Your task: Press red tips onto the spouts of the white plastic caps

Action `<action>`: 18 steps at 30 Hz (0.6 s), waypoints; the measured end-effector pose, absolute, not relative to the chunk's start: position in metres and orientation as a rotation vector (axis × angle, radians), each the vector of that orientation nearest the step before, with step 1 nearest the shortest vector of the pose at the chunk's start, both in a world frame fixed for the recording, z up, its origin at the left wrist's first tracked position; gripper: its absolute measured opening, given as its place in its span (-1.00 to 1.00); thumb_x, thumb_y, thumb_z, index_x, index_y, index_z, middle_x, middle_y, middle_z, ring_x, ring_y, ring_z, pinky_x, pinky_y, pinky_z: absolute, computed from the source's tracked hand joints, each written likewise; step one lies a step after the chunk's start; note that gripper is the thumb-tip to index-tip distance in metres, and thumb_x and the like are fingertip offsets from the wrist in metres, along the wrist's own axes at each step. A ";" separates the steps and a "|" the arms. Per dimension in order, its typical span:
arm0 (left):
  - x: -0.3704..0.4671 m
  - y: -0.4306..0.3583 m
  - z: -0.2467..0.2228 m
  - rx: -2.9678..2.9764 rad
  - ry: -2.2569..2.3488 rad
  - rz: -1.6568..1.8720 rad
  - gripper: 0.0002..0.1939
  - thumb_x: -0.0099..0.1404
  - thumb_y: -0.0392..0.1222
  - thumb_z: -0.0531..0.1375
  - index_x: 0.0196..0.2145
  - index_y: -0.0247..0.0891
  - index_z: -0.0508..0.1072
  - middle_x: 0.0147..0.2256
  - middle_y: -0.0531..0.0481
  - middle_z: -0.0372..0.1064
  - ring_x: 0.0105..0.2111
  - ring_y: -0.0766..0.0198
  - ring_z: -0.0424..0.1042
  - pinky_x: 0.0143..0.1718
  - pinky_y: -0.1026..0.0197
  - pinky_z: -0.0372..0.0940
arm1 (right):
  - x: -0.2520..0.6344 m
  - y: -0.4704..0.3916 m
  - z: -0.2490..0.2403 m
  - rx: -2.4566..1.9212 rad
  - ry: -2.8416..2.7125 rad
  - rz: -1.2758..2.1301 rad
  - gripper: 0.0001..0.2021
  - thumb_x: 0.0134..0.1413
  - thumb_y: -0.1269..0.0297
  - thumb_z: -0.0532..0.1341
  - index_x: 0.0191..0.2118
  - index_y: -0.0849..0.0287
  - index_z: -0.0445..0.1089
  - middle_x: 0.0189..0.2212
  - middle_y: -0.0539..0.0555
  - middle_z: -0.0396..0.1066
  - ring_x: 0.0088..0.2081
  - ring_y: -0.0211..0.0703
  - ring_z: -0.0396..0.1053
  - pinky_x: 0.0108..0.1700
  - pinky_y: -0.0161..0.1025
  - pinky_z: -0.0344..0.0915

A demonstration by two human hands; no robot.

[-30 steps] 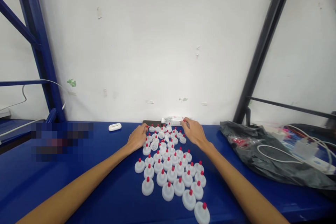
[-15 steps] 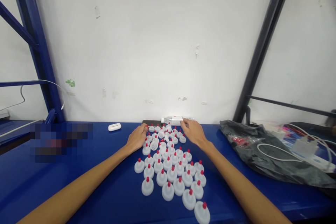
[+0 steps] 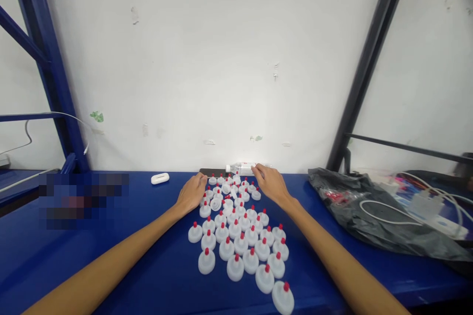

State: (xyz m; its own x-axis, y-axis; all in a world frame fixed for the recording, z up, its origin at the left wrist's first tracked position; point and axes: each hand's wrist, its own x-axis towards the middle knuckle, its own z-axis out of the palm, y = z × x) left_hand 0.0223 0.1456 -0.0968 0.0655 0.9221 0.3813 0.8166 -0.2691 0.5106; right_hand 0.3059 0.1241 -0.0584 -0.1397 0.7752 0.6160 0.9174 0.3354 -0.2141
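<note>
Many white domed plastic caps with red tips [image 3: 241, 244] stand in a loose group on the blue table, crowded closer together at the far end. My left hand [image 3: 192, 192] rests at the far left edge of the group, fingers curled together; its fingertips are beside the caps and anything in them is hidden. Opposite it, my right hand [image 3: 271, 183] has its fingers bent inward at the far right edge, in front of a clear plastic bottle [image 3: 244, 169] lying on its side. Whether those fingertips touch the bottle or hold something small I cannot make out.
Against the wall lies a flat dark object [image 3: 213, 173]. A small white oval case [image 3: 160, 178] is at the back left. On the right, a black plastic bag [image 3: 354, 226] carries red pieces and a white cable. Metal frame posts [image 3: 364, 78] rise on both sides.
The view has shifted slightly. A red tip seen at my left fingertips before is no longer visible there. My right fingers have lifted a little beside the bottle; the caps look unchanged.
</note>
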 end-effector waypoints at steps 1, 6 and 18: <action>0.022 0.147 -0.097 2.177 1.798 0.983 -0.65 0.51 -0.07 -0.13 -0.24 -0.19 0.38 -0.29 -0.06 0.46 -0.20 0.12 0.48 -0.14 0.08 0.31 | 0.306 0.124 -0.059 -1.470 -1.954 -0.285 -0.67 0.44 0.14 -0.03 -0.35 0.09 0.30 -0.44 0.04 0.47 -0.38 -0.12 0.40 -0.39 -0.27 -0.03; 0.019 0.149 -0.098 2.194 1.839 0.985 -0.72 0.47 -0.03 0.10 -0.22 -0.30 0.46 -0.23 -0.03 0.47 -0.21 0.20 0.47 -0.11 0.04 0.37 | 0.308 0.128 -0.060 -1.394 -1.976 -0.294 -0.67 0.43 0.19 -0.02 -0.38 0.12 0.30 -0.40 0.06 0.45 -0.32 -0.12 0.40 -0.31 -0.26 0.07; 0.022 0.143 -0.094 2.242 1.839 0.958 -0.73 0.47 -0.08 0.09 -0.30 -0.28 0.45 -0.32 0.02 0.44 -0.29 0.24 0.44 -0.17 0.10 0.33 | 0.305 0.125 -0.057 -1.274 -2.068 -0.277 -0.69 0.44 0.29 -0.07 -0.37 0.12 0.26 -0.43 0.03 0.41 -0.36 -0.16 0.36 -0.25 -0.26 0.14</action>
